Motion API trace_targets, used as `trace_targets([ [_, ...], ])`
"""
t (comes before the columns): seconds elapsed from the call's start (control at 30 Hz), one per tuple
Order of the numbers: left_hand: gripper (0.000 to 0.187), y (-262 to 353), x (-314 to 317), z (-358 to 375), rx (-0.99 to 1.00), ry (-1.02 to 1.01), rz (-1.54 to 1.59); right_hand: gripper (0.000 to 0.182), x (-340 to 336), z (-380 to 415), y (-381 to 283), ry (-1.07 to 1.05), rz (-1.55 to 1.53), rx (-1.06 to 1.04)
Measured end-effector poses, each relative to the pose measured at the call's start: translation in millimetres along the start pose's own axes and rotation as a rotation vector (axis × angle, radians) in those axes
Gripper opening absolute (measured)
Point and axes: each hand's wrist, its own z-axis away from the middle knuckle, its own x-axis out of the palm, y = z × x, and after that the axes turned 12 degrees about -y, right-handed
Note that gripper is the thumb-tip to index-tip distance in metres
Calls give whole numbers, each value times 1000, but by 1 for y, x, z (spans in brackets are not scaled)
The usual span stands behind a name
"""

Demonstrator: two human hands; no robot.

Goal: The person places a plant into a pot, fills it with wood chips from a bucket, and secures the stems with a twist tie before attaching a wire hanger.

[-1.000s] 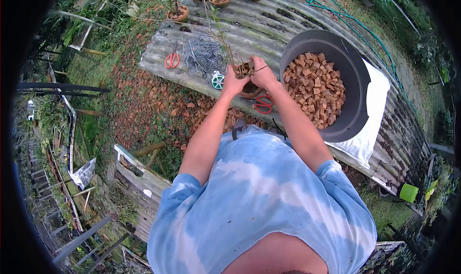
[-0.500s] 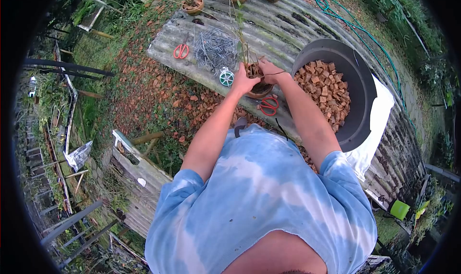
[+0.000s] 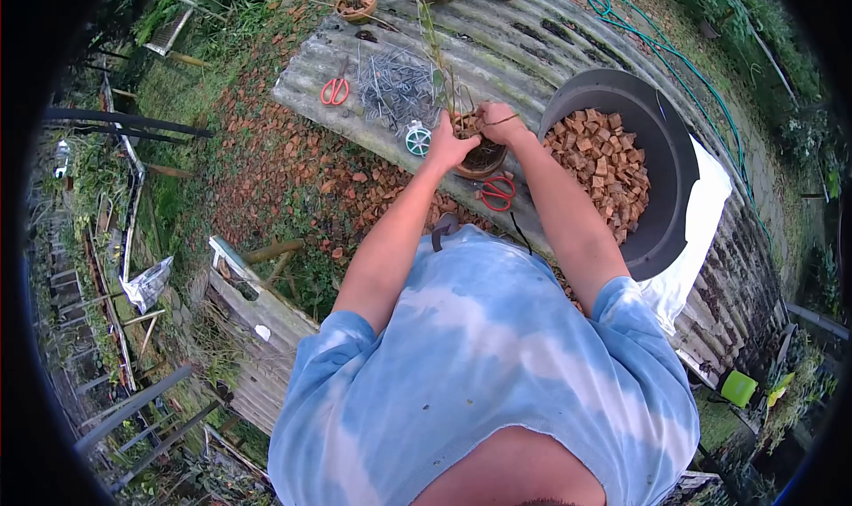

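A clay pot (image 3: 485,167) holding a tall thin plant (image 3: 431,40) stands near the front edge of the corrugated sheet. My left hand (image 3: 451,145) is closed around the plant's base at the pot's left side, its thumb across the pot's top. At the far right of the rim, my right hand (image 3: 502,122) has curled fingers; what they pinch is too small to make out. Dark fibrous matter shows inside the pot. Red-handled scissors (image 3: 498,192) lie just in front of it. To its left sits a green-and-white spool of tie wire (image 3: 418,139).
A big dark tub (image 3: 670,186) of brown cubes (image 3: 603,164) stands at right, on white sheeting (image 3: 710,213). A pile of metal wire pieces (image 3: 395,89) and second red scissors (image 3: 335,90) lie left. Potted plants (image 3: 357,7) line the back; a green hose (image 3: 657,40) runs behind.
My right hand has drawn its fingers in and lifted slightly at the rim, uncovering more of the pot's inside. The plant's stem leans further left. My left hand stays at the base.
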Motion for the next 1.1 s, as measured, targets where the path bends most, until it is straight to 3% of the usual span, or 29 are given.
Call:
trace_targets([
  [0.17,76,-8,2,-5,22,-25,-48,43,-13,17,-16,-205,32,-35],
  [0.27,76,-15,5,-11,39,-45,-74,38,-15,31,-18,-156,85,-142],
  [0.47,72,-2,5,-8,15,-27,-81,37,-17,42,-36,-192,290,17],
  [0.57,72,-1,4,-7,-15,-28,-34,48,11,6,1,-206,536,-95],
  [0.67,72,6,0,-4,-32,-37,-36,43,4,14,-9,-183,467,-69],
  [0.77,73,0,2,-5,-13,-9,-27,39,13,5,3,71,87,-29],
  [0.87,73,2,1,-3,-16,-9,-47,39,8,4,-1,100,-24,69],
  [0.97,73,-2,3,-6,1,-6,-45,36,8,10,-6,154,17,-56],
  [1.1,74,-8,5,-11,-10,-9,-65,31,-6,32,-27,106,61,66],
])
